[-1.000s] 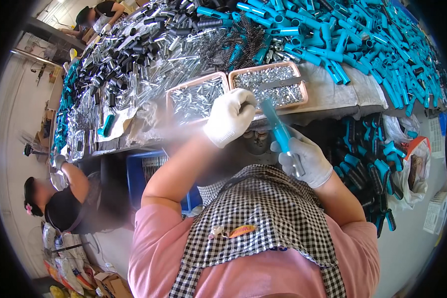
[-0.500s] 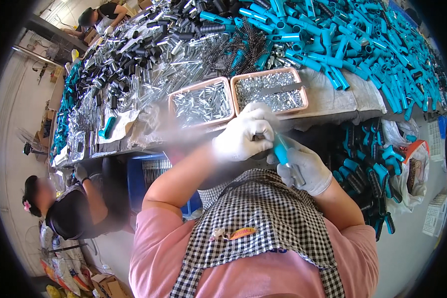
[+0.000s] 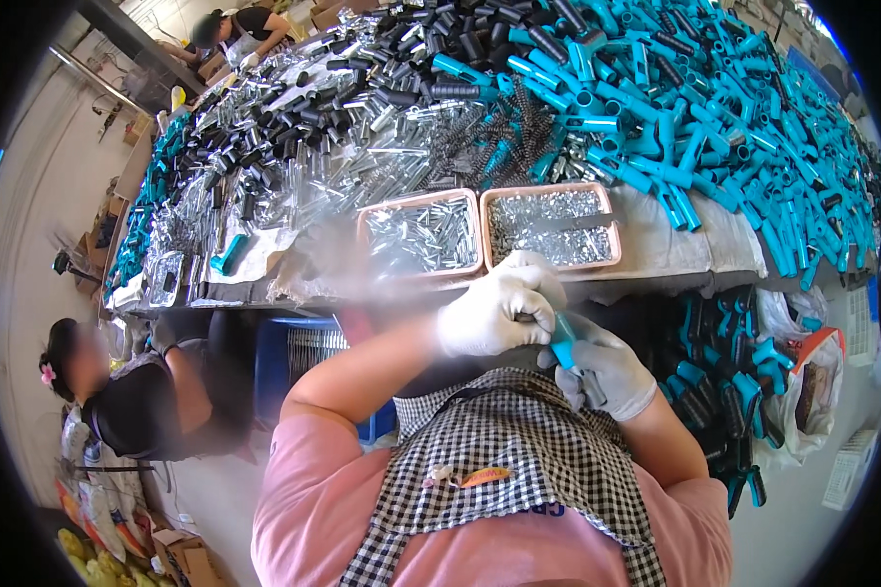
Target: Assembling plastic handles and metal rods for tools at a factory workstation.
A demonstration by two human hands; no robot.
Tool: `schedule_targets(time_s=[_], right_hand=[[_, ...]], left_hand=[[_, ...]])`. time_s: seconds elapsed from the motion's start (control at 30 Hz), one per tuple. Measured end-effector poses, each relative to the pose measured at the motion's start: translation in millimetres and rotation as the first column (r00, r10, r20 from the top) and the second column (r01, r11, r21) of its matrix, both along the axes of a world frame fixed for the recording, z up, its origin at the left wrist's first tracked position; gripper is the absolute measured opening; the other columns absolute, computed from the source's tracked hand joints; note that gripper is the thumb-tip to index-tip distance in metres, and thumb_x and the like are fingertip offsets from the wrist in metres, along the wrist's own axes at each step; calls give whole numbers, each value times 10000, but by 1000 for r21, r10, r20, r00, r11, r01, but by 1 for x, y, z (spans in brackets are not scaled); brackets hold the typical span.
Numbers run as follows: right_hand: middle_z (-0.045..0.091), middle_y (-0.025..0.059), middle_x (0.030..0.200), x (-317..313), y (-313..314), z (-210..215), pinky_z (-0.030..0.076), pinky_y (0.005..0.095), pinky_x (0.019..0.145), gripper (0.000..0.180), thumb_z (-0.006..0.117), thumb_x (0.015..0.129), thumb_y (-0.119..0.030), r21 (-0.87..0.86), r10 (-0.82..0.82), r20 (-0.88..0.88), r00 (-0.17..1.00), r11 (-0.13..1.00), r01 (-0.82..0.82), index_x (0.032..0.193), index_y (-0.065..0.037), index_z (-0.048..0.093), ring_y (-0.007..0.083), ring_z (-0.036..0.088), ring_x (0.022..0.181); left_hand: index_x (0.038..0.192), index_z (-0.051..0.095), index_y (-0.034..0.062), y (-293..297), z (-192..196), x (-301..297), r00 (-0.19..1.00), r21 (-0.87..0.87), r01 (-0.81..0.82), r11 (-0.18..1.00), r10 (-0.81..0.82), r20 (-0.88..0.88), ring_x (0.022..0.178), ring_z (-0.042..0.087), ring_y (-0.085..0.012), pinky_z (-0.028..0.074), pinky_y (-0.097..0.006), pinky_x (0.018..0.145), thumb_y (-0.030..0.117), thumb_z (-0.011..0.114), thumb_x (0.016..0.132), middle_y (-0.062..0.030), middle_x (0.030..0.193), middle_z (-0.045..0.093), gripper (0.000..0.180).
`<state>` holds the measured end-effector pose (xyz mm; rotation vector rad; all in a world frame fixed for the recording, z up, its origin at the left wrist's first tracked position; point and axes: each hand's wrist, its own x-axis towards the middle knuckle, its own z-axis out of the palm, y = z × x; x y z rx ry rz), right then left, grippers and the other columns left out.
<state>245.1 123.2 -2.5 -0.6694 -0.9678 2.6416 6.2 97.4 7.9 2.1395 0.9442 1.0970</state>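
Observation:
White-gloved, my left hand (image 3: 499, 308) is closed with its fingertips at the upper end of a teal tubular handle (image 3: 563, 344). Wrapped round the lower part of that handle is my right hand (image 3: 612, 370), also in a white glove. A metal end (image 3: 593, 391) shows below the right fingers. The fingers hide much of the handle, so any small part between them cannot be made out. Just beyond my hands, on the table edge, two pink trays stand side by side: the left tray (image 3: 426, 276) holds metal pins, the right tray (image 3: 615, 235) small metal pieces.
Teal tubular parts (image 3: 675, 147) are heaped at the right of the table, with dark springs (image 3: 499, 137) and black sleeves (image 3: 264, 127) further left. Below the table's right side hang teal-and-black handles (image 3: 729, 391). One co-worker (image 3: 132, 401) sits at left, another (image 3: 245, 34) far off.
The view has tilted, so the table sits lower in the picture. Both hands stay on the teal handle, and less of its metal end shows below my right hand.

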Motion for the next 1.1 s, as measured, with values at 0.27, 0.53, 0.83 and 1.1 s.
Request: schedule_targets(time_s=[0.27,0.53,0.83,1.1], right_hand=[[642,191,1029,0,2,5,510,261,563,655,552,887,-64,69,47,73,996,996,-52,1488,34,311,159,601,640],[650,101,1006,-9,3,2,517,255,662,607,608,838,-27,436,159,235,959,864,-251,1407,75,426,141,619,755],[698,200,887,-22,15,19,551,446,665,626,773,782,-318,887,-86,444,892,-96,-451,1290,-28,550,398,688,730],[661,223,990,-55,49,-5,550,414,619,741,687,897,-256,951,42,277,960,-152,-268,1463,65,331,342,679,718]], left_hand=[[823,719,51,-3,-6,-10,997,-247,44,968,-27,72,974,632,-282,507,-388,844,96,834,684,-103,993,666,187],[1057,646,-3,-15,9,-11,937,-213,-107,971,27,-348,886,677,-359,548,-429,765,183,785,682,-188,933,673,441],[926,696,67,-28,6,-30,881,-360,-160,919,-32,-471,724,683,-352,547,-446,666,318,764,711,-156,769,682,338],[846,648,64,18,20,-57,813,-131,-80,988,-11,-582,712,659,-380,531,-455,612,350,766,690,-129,722,642,347]])
